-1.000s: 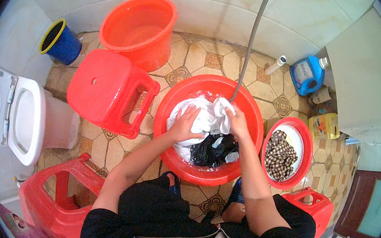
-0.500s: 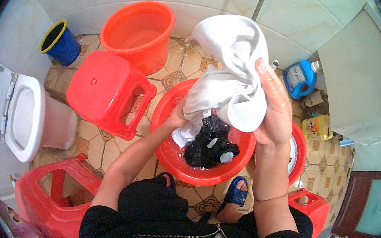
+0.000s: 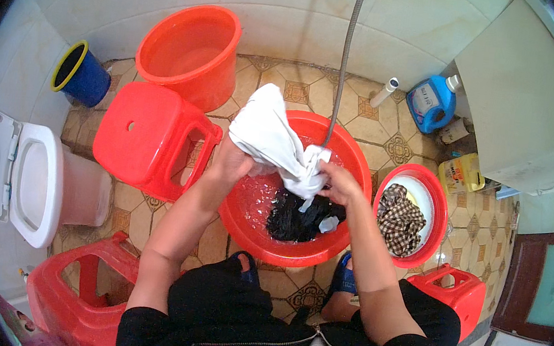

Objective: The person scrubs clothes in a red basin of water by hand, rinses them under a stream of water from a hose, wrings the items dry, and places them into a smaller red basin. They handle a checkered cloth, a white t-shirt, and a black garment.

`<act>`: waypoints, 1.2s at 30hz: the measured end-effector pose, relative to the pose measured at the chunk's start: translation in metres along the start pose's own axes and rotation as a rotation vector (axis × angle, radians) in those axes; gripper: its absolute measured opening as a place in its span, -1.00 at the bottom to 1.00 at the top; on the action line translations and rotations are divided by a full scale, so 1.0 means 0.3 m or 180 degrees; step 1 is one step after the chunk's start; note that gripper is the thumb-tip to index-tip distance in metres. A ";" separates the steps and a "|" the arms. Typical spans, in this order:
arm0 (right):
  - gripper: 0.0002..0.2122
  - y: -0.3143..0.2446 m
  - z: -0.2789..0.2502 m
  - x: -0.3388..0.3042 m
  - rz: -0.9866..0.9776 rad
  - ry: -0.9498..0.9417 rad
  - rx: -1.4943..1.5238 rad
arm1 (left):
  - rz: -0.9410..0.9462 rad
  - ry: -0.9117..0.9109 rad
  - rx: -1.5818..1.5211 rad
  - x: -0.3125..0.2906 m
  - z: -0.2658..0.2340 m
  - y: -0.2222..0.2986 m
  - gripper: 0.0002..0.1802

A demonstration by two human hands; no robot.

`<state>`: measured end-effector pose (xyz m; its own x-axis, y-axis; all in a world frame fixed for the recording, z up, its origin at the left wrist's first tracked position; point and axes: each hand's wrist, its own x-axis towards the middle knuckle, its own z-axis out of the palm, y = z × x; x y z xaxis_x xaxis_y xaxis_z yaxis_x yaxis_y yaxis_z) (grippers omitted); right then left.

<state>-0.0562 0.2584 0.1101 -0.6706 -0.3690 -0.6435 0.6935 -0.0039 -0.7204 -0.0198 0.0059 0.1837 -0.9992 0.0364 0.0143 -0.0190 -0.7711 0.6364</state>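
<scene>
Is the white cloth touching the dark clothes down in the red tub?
Cannot tell. In the head view the white cloth, gripped by both hands, hangs over the dark clothes in the red tub, but its lower end overlaps them, hiding any gap.

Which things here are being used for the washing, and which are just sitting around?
In use: left hand, right hand, white cloth, red basin, dark clothes.

Just sitting: red stool, blue bin, toilet, blue bottle, red bucket.
</scene>
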 end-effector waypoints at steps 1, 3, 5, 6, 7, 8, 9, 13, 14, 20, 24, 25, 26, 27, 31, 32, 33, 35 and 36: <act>-0.55 0.041 0.007 0.004 0.0276 0.0492 -0.0576 | -0.0013 -0.0068 -0.0004 0.000 0.030 0.006 -0.60; -0.30 0.112 0.000 0.041 -0.0283 0.0307 -0.1023 | 0.0043 -0.0047 0.0102 0.017 0.077 0.014 -0.59; 0.08 0.129 0.072 0.025 -0.1209 0.0104 -0.1234 | 0.0043 0.0004 0.0139 0.014 0.127 0.026 -0.59; 0.17 0.132 0.103 0.016 -0.1647 -0.0114 -0.1539 | 0.0039 -0.0095 0.0158 0.006 0.148 0.040 -0.59; 0.23 0.095 0.170 -0.022 -0.2025 -0.0166 -0.1835 | 0.0039 -0.0201 0.0173 -0.002 0.173 0.056 -0.58; 0.18 0.057 0.234 -0.060 -0.2322 -0.0255 -0.1988 | 0.0030 -0.0292 0.0191 -0.013 0.184 0.063 -0.58; 0.12 0.032 0.276 -0.082 -0.2624 -0.0325 -0.2143 | -0.0064 -0.0344 -0.0147 -0.020 0.173 0.045 -0.55; -0.40 0.037 0.294 -0.039 -0.2994 0.0329 -0.1644 | -0.0148 -0.0302 -0.0856 -0.050 0.240 -0.028 -0.43; -0.44 0.045 0.270 -0.033 -0.3097 0.0578 -0.1718 | -0.0135 -0.0292 -0.0935 -0.062 0.263 -0.035 -0.42; -0.73 -0.073 0.172 -0.067 -0.2963 0.1129 -0.0692 | -0.0153 -0.0037 -0.0677 -0.080 0.101 0.011 -0.43; -0.66 -0.164 0.134 -0.098 -0.2912 0.1202 -0.0561 | -0.1413 0.1035 0.1324 -0.102 -0.104 -0.087 -0.52; -0.63 -0.186 0.155 -0.124 -0.2887 0.1209 -0.0835 | -0.1715 0.0709 0.1852 -0.130 -0.255 -0.130 -0.50; -0.62 -0.199 0.151 -0.141 -0.2855 0.1231 -0.0990 | -0.1957 0.0336 0.2269 -0.149 -0.295 -0.150 -0.40; -0.61 -0.209 0.146 -0.159 -0.2822 0.1266 -0.1147 | -0.2191 -0.0062 0.2680 -0.164 -0.310 -0.166 -0.29; -0.59 -0.238 0.137 -0.207 -0.2685 0.1083 -0.1330 | -0.0442 -0.0819 0.3903 -0.189 -0.121 -0.106 0.41; -0.57 -0.243 0.150 -0.216 -0.2706 0.0973 -0.1247 | -0.0320 -0.0968 0.3977 -0.161 -0.117 -0.103 0.57; -0.56 -0.246 0.169 -0.225 -0.2724 0.0865 -0.1164 | -0.0081 -0.1019 0.4014 -0.134 -0.102 -0.099 0.59; -0.53 -0.242 0.205 -0.234 -0.2795 0.0539 -0.0693 | 0.0395 -0.1148 0.4079 -0.090 -0.041 -0.103 0.61; -0.52 -0.238 0.231 -0.234 -0.2838 0.0301 -0.0305 | -0.0299 -0.1022 0.2744 -0.088 -0.026 -0.130 0.62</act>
<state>-0.0403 0.2203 0.2247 -0.9708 -0.1879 0.1489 -0.1165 -0.1731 -0.9780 0.0072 0.0300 0.1525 -0.9350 0.3487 0.0645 0.0611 -0.0208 0.9979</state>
